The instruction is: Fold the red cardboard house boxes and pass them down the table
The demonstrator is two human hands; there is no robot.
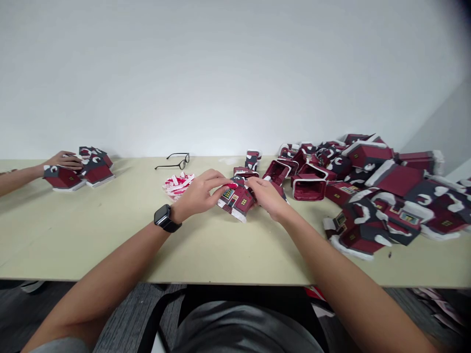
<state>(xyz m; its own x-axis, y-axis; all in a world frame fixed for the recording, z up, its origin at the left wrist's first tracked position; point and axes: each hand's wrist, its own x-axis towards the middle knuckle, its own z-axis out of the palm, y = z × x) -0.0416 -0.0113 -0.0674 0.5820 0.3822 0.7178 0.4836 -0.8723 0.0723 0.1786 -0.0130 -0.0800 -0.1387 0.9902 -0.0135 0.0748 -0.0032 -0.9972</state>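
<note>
In the middle of the table a small dark red model house (243, 200), with yellow windows, a dark roof and white snow trim, sits tilted between my hands. My left hand (201, 194), wearing a black watch, pinches a small red piece with white on it (232, 186) against the house's front. Around the roof and right side of the house, my right hand (267, 195) is closed, its fingertips partly hidden. Beside my left hand lies a pile of red and white strips (178, 184).
Many similar houses (371, 233) are heaped on the right, and hollow house bodies (309, 189) lie just behind my right hand. Eyeglasses (182, 164) rest near the wall. At the far left, another person's hand (66, 160) touches finished-looking houses (96, 169).
</note>
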